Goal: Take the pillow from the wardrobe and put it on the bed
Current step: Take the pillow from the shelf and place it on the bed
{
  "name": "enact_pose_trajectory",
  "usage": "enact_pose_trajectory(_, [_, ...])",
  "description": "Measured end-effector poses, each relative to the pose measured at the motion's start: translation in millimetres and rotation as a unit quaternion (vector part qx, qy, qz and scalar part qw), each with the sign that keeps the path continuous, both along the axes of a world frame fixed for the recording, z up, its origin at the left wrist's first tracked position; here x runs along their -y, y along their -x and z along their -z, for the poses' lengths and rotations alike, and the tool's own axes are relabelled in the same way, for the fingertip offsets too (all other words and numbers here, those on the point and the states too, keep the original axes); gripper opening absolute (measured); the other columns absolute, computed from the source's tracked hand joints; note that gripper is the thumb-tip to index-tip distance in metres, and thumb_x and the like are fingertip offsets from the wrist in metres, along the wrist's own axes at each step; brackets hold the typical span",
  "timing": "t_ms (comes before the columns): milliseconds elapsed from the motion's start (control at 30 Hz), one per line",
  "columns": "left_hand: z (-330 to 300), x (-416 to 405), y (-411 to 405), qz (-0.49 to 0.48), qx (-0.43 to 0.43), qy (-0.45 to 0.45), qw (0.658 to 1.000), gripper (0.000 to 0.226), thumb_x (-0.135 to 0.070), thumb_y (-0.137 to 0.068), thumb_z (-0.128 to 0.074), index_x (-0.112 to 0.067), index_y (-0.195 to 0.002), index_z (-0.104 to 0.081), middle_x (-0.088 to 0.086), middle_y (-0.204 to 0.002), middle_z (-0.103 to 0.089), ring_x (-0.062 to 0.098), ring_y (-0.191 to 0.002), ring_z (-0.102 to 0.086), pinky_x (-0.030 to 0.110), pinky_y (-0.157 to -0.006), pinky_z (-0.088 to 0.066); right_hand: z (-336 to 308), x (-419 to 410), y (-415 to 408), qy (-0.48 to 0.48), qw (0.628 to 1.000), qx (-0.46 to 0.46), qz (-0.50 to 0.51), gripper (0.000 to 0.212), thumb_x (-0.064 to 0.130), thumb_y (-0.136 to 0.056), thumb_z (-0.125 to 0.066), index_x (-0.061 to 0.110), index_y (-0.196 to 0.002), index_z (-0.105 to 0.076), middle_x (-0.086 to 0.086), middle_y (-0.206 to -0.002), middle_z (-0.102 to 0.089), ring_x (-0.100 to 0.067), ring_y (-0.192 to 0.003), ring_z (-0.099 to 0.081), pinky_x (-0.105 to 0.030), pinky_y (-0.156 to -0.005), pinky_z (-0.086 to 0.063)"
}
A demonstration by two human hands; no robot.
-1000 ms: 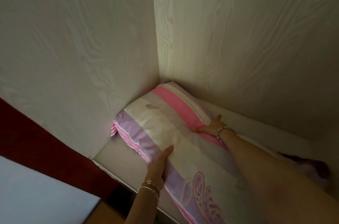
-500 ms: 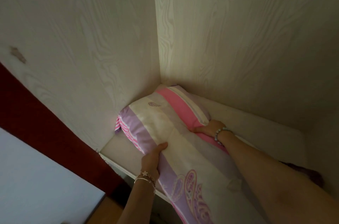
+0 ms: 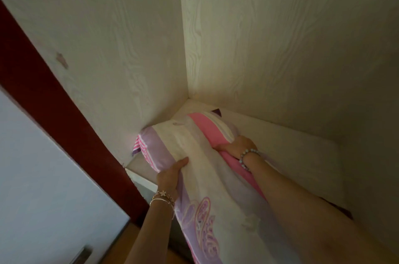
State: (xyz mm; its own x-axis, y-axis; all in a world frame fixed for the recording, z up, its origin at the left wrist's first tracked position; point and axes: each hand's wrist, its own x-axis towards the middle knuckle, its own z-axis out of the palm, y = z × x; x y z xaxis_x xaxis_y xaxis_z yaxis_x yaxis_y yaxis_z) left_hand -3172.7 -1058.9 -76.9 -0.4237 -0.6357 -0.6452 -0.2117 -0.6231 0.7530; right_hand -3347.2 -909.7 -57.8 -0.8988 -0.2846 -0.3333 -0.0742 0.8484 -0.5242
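Note:
A pillow (image 3: pixel 194 151) in a cream, lilac and pink striped case with a paisley print lies on the pale wardrobe shelf (image 3: pixel 291 147), its near end hanging over the shelf's front edge. My left hand (image 3: pixel 170 175), with gold bracelets at the wrist, grips the pillow's left side, thumb on top. Gripping the pink stripe on the pillow's right side is my right hand (image 3: pixel 237 146), which wears a bead bracelet. The pillow's far corner sits a little out from the wardrobe's back corner.
Light wood-grain wardrobe walls (image 3: pixel 121 47) close in on the left and behind. A dark red wardrobe edge (image 3: pixel 54 108) and a white panel (image 3: pixel 43 188) with a handle stand at lower left. Some dark cloth (image 3: pixel 343 212) lies on the shelf at right.
Both hands have drawn the pillow toward me, away from the back corner, so more bare shelf shows behind it. My left hand's grip closed tighter on the pillow's side.

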Motion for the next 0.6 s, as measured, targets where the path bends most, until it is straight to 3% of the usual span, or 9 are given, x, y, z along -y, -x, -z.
enact_pose_trajectory(100, [-9, -3, -17, -0.002, -0.001, 0.017, 1.000, 0.070, -0.016, -0.054, -0.095, 0.007, -0.112, -0.062, 0.013, -0.096, -0.072, 0.028, -0.086, -0.069, 0.039, -0.080, -0.057, -10, -4, -20, 0.023, 1.000, -0.016, 0.004, 0.116, 0.082, -0.058, -0.071, 0.006, -0.143, -0.050, -0.019, -0.138, -0.061, -0.033, -0.119, -0.062, -0.031, -0.090, -0.048])
enact_pose_trajectory(233, [-29, -7, -44, -0.029, -0.009, 0.051, 0.998, 0.053, -0.016, -0.053, -0.094, -0.004, -0.090, -0.057, 0.003, -0.081, -0.064, 0.019, -0.070, -0.061, 0.026, -0.059, -0.047, -21, -15, -52, 0.085, 0.995, -0.040, 0.016, 0.116, 0.081, -0.056, -0.071, 0.016, -0.148, -0.044, -0.018, -0.134, -0.064, -0.035, -0.117, -0.064, -0.033, -0.090, -0.048])
enact_pose_trajectory(300, [-39, -11, -58, -0.035, -0.017, 0.066, 0.997, 0.049, -0.015, -0.053, -0.094, -0.006, -0.084, -0.057, 0.002, -0.079, -0.064, 0.017, -0.068, -0.061, 0.024, -0.054, -0.045, -29, -20, -68, 0.117, 0.992, -0.038, 0.036, 0.121, 0.083, -0.050, -0.071, 0.011, -0.145, -0.048, -0.019, -0.135, -0.063, -0.035, -0.119, -0.063, -0.035, -0.095, -0.050])
enact_pose_trajectory(400, [-56, -16, -80, -0.041, -0.042, 0.087, 0.995, 0.059, -0.013, -0.054, -0.094, 0.000, -0.103, -0.062, 0.004, -0.086, -0.068, 0.022, -0.075, -0.065, 0.026, -0.064, -0.050, -44, -28, -92, 0.158, 0.985, -0.034, 0.053, 0.125, 0.084, -0.045, -0.070, 0.010, -0.144, -0.050, -0.018, -0.137, -0.062, -0.034, -0.121, -0.062, -0.037, -0.098, -0.051])
enact_pose_trajectory(500, [-76, -25, -102, -0.054, -0.062, 0.116, 0.990, 0.075, -0.013, -0.055, -0.094, 0.003, -0.118, -0.057, 0.009, -0.100, -0.069, 0.025, -0.085, -0.066, 0.028, -0.070, -0.053, -57, -37, -115, 0.196, 0.978, -0.046, 0.059, 0.114, 0.079, -0.052, -0.074, 0.010, -0.141, -0.053, -0.017, -0.136, -0.063, -0.034, -0.120, -0.062, -0.037, -0.098, -0.051])
enact_pose_trajectory(600, [-97, -38, -122, -0.056, -0.089, 0.149, 0.983, 0.058, -0.009, -0.055, -0.093, 0.000, -0.104, -0.065, 0.003, -0.087, -0.069, 0.018, -0.072, -0.065, 0.021, -0.056, -0.051, -69, -49, -136, 0.235, 0.968, -0.060, 0.061, 0.109, 0.078, -0.053, -0.075, 0.012, -0.138, -0.057, -0.015, -0.134, -0.065, -0.032, -0.119, -0.064, -0.037, -0.097, -0.052])
